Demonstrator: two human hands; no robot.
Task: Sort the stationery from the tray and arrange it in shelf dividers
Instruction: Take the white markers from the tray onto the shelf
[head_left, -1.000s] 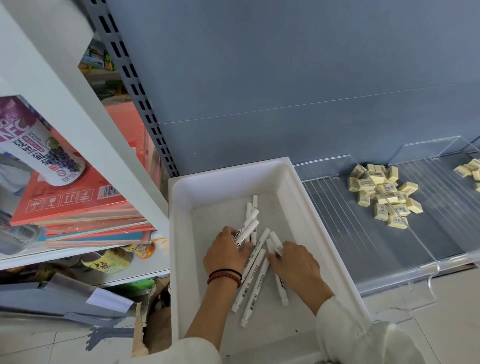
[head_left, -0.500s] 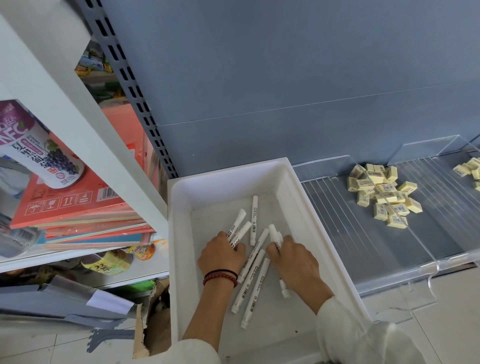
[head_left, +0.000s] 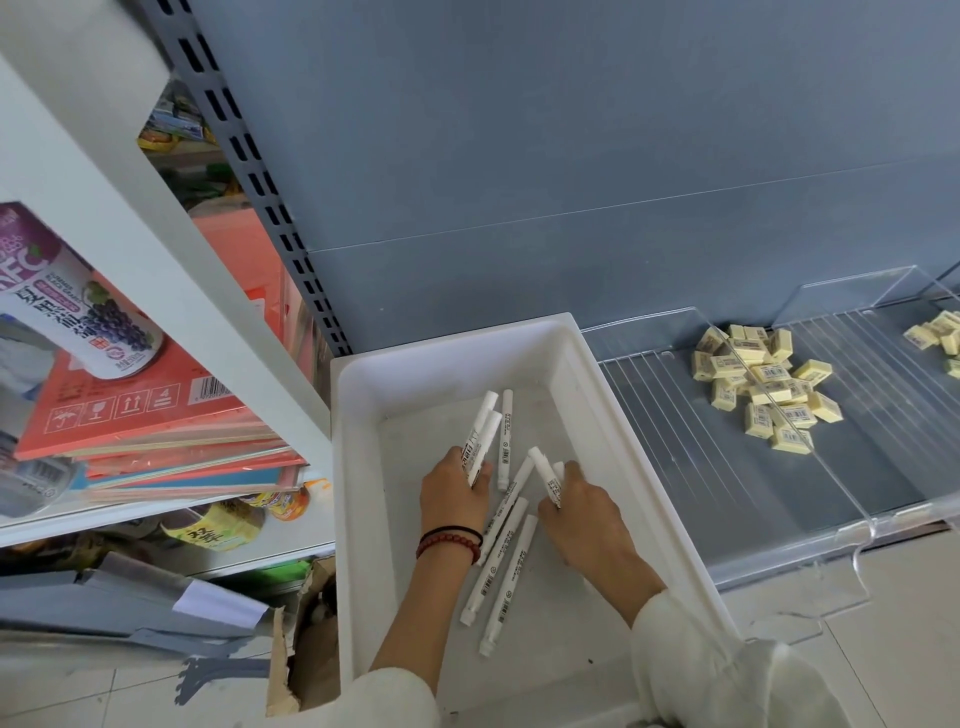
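Inside tray (head_left: 358, 467), left hand (head_left: 452, 499) now grips two pens (head_left: 483, 431), right hand (head_left: 582, 525) pinches two more; a moment ago both only raked loose ones. Four others lie on the tray floor. Gathering underway, dividers (head_left: 670, 457) beside erasers (head_left: 763, 384) probably next.

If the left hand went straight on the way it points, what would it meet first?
Probably the far wall of the white tray: the left hand, gripping two pens, points toward it; a loose pen lies just right of that line.
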